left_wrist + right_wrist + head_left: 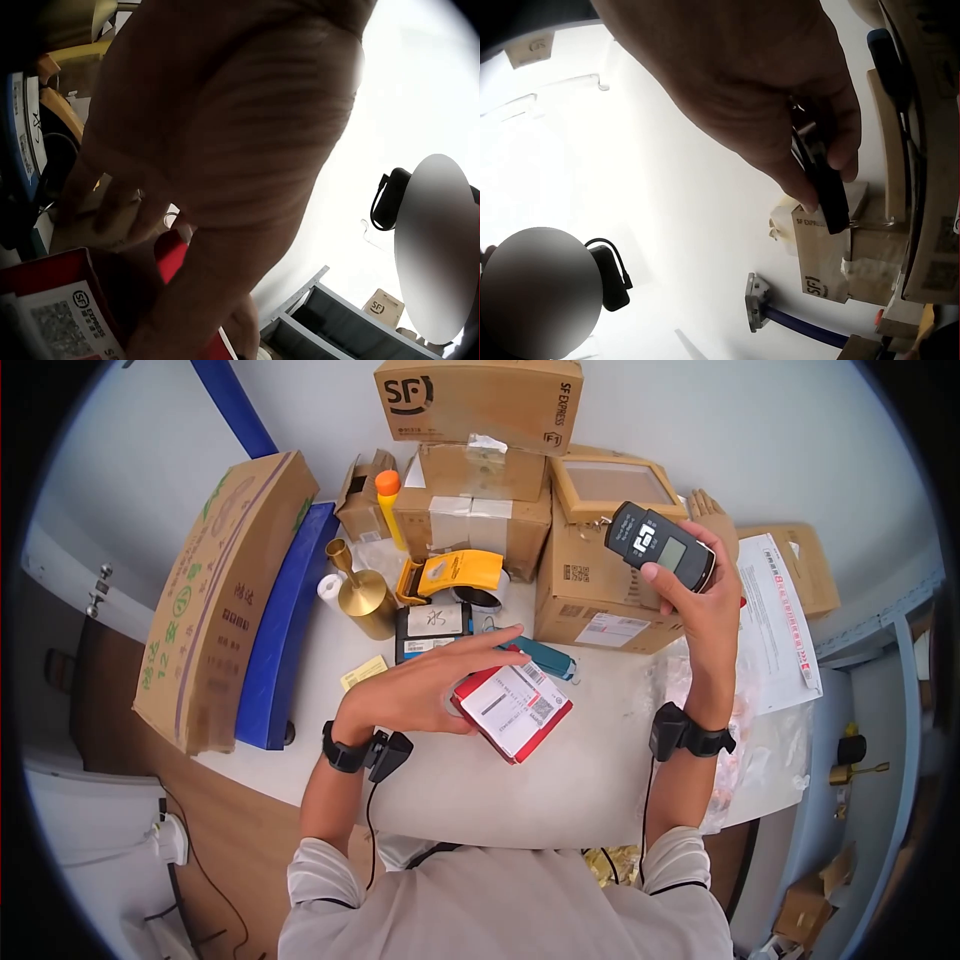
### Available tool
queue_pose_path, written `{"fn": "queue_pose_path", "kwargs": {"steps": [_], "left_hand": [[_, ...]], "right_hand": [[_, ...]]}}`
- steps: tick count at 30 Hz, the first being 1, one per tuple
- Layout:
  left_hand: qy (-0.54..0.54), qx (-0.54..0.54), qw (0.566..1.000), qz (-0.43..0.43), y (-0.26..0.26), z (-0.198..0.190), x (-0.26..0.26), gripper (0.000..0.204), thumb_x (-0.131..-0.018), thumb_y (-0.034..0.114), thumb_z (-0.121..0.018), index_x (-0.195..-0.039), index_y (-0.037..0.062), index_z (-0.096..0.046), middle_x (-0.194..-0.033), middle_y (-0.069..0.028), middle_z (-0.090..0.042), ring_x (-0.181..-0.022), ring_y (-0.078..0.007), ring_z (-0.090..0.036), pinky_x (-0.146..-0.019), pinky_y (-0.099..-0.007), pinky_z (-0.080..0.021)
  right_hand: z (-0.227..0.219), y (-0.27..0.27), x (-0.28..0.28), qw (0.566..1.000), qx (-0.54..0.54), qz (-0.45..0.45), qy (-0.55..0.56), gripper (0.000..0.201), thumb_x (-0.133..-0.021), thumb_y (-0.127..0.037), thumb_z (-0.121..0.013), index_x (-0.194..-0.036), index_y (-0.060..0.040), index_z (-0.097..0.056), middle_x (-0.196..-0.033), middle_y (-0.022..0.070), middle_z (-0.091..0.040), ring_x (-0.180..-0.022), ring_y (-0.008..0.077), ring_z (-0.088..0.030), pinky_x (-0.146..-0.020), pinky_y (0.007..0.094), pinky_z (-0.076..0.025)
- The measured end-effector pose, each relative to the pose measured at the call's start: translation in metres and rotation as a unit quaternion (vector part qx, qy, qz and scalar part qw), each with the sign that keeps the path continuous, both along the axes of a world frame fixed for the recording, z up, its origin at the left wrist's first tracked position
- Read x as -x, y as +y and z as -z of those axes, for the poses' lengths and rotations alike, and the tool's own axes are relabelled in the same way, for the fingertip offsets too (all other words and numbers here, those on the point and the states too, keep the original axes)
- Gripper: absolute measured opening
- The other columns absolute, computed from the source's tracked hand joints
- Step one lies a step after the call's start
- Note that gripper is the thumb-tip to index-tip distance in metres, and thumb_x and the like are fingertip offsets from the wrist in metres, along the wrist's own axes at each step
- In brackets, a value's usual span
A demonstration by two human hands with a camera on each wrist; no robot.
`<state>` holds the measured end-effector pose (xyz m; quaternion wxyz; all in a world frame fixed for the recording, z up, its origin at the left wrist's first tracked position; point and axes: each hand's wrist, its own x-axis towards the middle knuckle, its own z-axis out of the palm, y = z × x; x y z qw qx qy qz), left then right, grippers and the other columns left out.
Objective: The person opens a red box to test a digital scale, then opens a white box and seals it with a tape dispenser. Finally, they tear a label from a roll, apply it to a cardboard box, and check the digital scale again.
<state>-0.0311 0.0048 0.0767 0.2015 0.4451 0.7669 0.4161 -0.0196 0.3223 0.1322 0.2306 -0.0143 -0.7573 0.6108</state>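
Note:
My right hand [712, 575] is raised above a cardboard box and grips a black handheld digital device [655, 543] with a small grey screen. The right wrist view shows the device edge-on, with thumb and fingers on either side. My left hand [425, 685] rests at the left side of a red box [515, 705] that has a white shipping label on top. Its fingers reach fairly straight past the box's far edge, while the thumb lies by the near-left edge. In the left wrist view, red box walls [56, 270] show below that hand, and its fingertips are partly hidden.
A teal tool [545, 658] lies beyond the red box, near a black and blue case [415, 645]. Behind stand a yellow tape dispenser [460, 572], a gold metal piece [368, 603] and stacked cartons [470, 415]. Papers [780, 625] and clear plastic lie right; a long carton [215, 600] stands left.

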Motion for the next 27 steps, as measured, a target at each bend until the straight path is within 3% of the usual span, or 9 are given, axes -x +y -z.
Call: {"fn": "queue_pose_path", "kwargs": {"steps": [7, 8, 9, 12, 16, 18, 19, 21, 27], "left_hand": [[-0.028, -0.027, 0.999, -0.023, 0.005, 0.003, 0.003, 0.067, -0.073, 0.007, -0.086, -0.136, 0.0112, -0.063, -0.154, -0.011, -0.051, -0.135, -0.0307, -0.055, -0.111, -0.0398, -0.047], [-0.007, -0.072, 0.996, -0.044, 0.006, 0.006, 0.003, 0.053, -0.079, 0.004, -0.08, -0.13, 0.0078, -0.067, -0.141, -0.0126, -0.062, -0.126, -0.0294, -0.061, -0.107, -0.0389, -0.048], [-0.009, -0.072, 0.996, -0.045, 0.007, 0.008, 0.006, 0.053, -0.079, 0.004, -0.08, -0.13, 0.0078, -0.067, -0.141, -0.0126, -0.062, -0.126, -0.0294, -0.061, -0.107, -0.0389, -0.048], [-0.006, -0.073, 0.989, -0.126, 0.009, 0.006, 0.008, 0.024, -0.095, 0.009, -0.063, -0.116, 0.0007, -0.071, -0.113, -0.0122, -0.071, -0.107, -0.0269, -0.065, -0.097, -0.035, -0.049], [0.016, -0.017, 0.988, -0.156, 0.013, 0.01, 0.01, 0.02, -0.099, 0.012, -0.061, -0.112, -0.0007, -0.07, -0.103, -0.0108, -0.07, -0.097, -0.0222, -0.064, -0.092, -0.0329, -0.05], [0.011, -0.079, 0.978, -0.194, 0.017, 0.022, 0.01, 0.02, -0.102, 0.016, -0.06, -0.094, -0.003, -0.059, -0.082, -0.0129, -0.062, -0.077, -0.0237, -0.056, -0.072, -0.0354, -0.046], [0.01, -0.079, 0.978, -0.194, 0.019, 0.027, 0.011, 0.02, -0.102, 0.016, -0.06, -0.094, -0.003, -0.059, -0.082, -0.0129, -0.062, -0.077, -0.0237, -0.056, -0.072, -0.0354, -0.046], [-0.021, -0.12, 0.967, -0.223, 0.023, 0.035, 0.011, 0.022, -0.103, 0.015, -0.059, -0.116, -0.0026, -0.062, -0.084, -0.0053, -0.065, -0.08, -0.009, -0.056, -0.077, -0.0286, -0.047], [-0.071, -0.168, 0.934, -0.308, 0.034, 0.031, 0.002, 0.034, -0.101, 0.011, -0.064, -0.127, 0.0019, -0.045, -0.076, -0.0004, -0.062, -0.074, -0.0064, -0.056, -0.069, -0.0239, -0.044]], "right_hand": [[0.005, -0.002, 0.003, 0.996, -0.068, 0.04, -0.029, 0.057, -0.077, -0.013, -0.088, -0.125, -0.0013, -0.06, -0.1, 0.0073, -0.071, -0.08, 0.0092, -0.065, -0.061, 0.0233, -0.053], [0.008, -0.003, 0.005, 0.992, -0.11, 0.065, -0.018, 0.056, -0.077, -0.014, -0.088, -0.125, -0.0017, -0.061, -0.101, 0.0089, -0.072, -0.082, 0.0116, -0.067, -0.067, 0.0255, -0.055], [0.01, -0.004, 0.006, 0.984, -0.153, 0.088, -0.008, 0.056, -0.077, -0.014, -0.088, -0.124, -0.0021, -0.061, -0.103, 0.0104, -0.073, -0.084, 0.0141, -0.069, -0.073, 0.0276, -0.057], [0.016, -0.004, 0.008, 0.975, -0.2, 0.092, 0.002, 0.054, -0.077, -0.015, -0.087, -0.123, -0.002, -0.062, -0.106, 0.0143, -0.074, -0.089, 0.0202, -0.072, -0.082, 0.0314, -0.057], [0.019, -0.008, 0.008, 0.958, -0.262, 0.116, 0.0, 0.052, -0.077, -0.016, -0.087, -0.121, -0.003, -0.065, -0.106, 0.0152, -0.073, -0.09, 0.026, -0.073, -0.082, 0.0347, -0.057], [0.022, -0.01, 0.008, 0.922, -0.353, 0.155, 0.04, 0.051, -0.077, -0.02, -0.087, -0.121, -0.0042, -0.066, -0.108, 0.0136, -0.07, -0.09, 0.0296, -0.071, -0.08, 0.0384, -0.056], [0.022, -0.012, 0.007, 0.922, -0.353, 0.154, 0.039, 0.051, -0.077, -0.02, -0.087, -0.121, -0.0042, -0.066, -0.108, 0.0136, -0.07, -0.09, 0.0296, -0.071, -0.08, 0.0384, -0.056], [0.02, -0.017, 0.005, 0.892, -0.406, 0.199, 0.028, 0.049, -0.078, -0.024, -0.087, -0.12, -0.0056, -0.067, -0.11, 0.0117, -0.068, -0.091, 0.0308, -0.069, -0.078, 0.0398, -0.055], [0.004, -0.024, -0.009, 0.86, -0.436, 0.264, 0.033, 0.045, -0.079, -0.026, -0.086, -0.115, -0.0063, -0.069, -0.111, 0.0099, -0.068, -0.095, 0.0289, -0.068, -0.077, 0.0383, -0.054]]}}
